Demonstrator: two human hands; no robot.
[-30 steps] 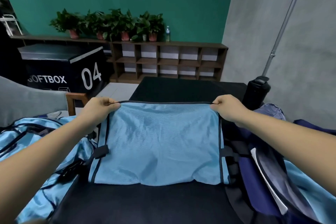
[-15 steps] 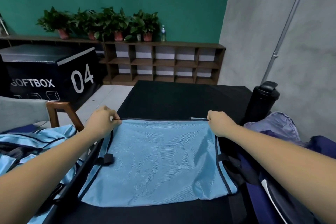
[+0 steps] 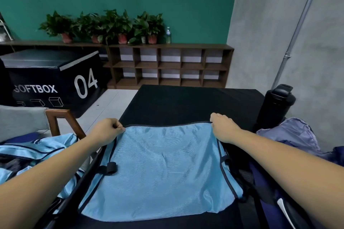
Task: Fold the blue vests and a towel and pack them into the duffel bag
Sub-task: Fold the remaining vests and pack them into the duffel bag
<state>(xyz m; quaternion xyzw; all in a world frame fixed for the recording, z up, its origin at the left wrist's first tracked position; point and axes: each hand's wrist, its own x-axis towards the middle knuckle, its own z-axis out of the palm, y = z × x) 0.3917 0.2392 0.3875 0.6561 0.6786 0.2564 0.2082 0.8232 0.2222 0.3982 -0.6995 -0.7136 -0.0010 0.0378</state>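
Flat on the black bench (image 3: 186, 104): a light-blue vest (image 3: 163, 169), mesh face up, dark piping along its edges. At its far left corner, the left hand (image 3: 107, 132), fingers curled, pinching the dark hem between thumb and forefinger. At its far right corner, the right hand (image 3: 224, 126), knuckles up, fingers curled over the hem and gripping it. Between the two hands, the far edge pulled almost straight, one hand at each end, well apart. Nearer the body, the rest of the vest spread between the two forearms, smooth in the middle, slightly rumpled at the near right corner, near edge lying close to the bench's near side. On the left border of the vest, a short black strap loop (image 3: 111, 167). Off the bench to the left, below the left forearm, a heap of more light-blue vests (image 3: 37, 154), beside the wooden arm of a chair (image 3: 61, 122). To the right, past the right forearm, a bundled lilac cloth (image 3: 290, 135) and, nearer, dark blue fabric (image 3: 264, 188) with a white-edged part; whether that is the duffel bag, cannot tell. Upright at the bench's far right corner, just behind the lilac cloth, a black bottle (image 3: 275, 106). Beyond, a black box (image 3: 52, 80) marked SOFTBOX 04 on the floor, and a wooden cubby shelf (image 3: 167, 67) carrying potted plants (image 3: 111, 24) against the green wall.
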